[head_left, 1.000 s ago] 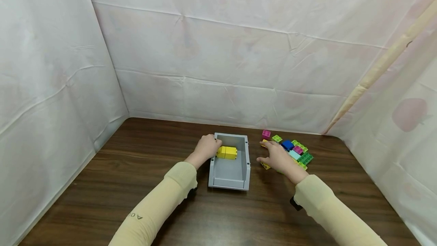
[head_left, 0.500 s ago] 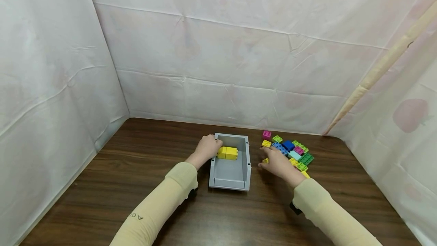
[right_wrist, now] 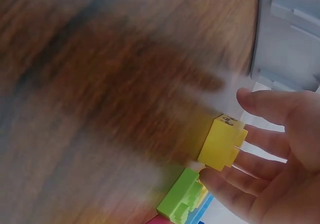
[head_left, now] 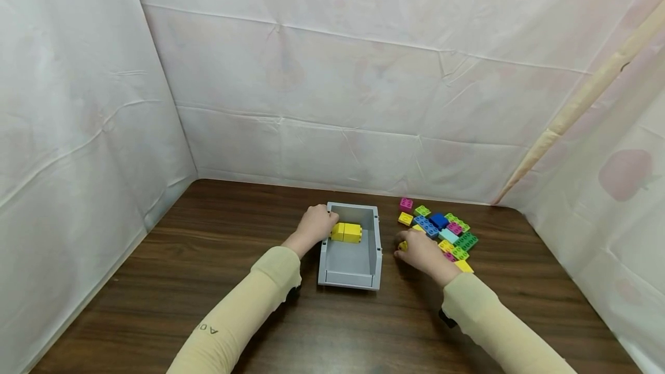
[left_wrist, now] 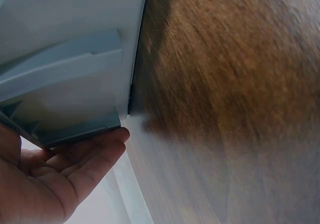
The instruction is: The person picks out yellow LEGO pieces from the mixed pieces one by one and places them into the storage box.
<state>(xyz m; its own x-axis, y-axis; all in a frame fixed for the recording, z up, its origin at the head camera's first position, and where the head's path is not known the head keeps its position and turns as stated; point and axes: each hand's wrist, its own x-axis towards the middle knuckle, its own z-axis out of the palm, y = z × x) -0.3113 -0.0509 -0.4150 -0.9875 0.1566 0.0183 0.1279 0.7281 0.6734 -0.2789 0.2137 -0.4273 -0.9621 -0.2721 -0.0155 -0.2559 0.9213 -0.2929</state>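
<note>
Yellow toy brick (right_wrist: 219, 146) sits right of the grey bin (head_left: 347, 279), at the left of the scattered coloured bricks (head_left: 448, 236), with the right hand (head_left: 422, 251) spread around it, thumb apart. The left hand (head_left: 314, 225) grips the bin's left wall toward the far end, beside yellow blocks (head_left: 351, 232) inside.

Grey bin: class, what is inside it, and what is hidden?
Yellow blocks lie inside the grey bin, toward the left; its floor shows in front of them. Floor beneath the blocks is covered.
</note>
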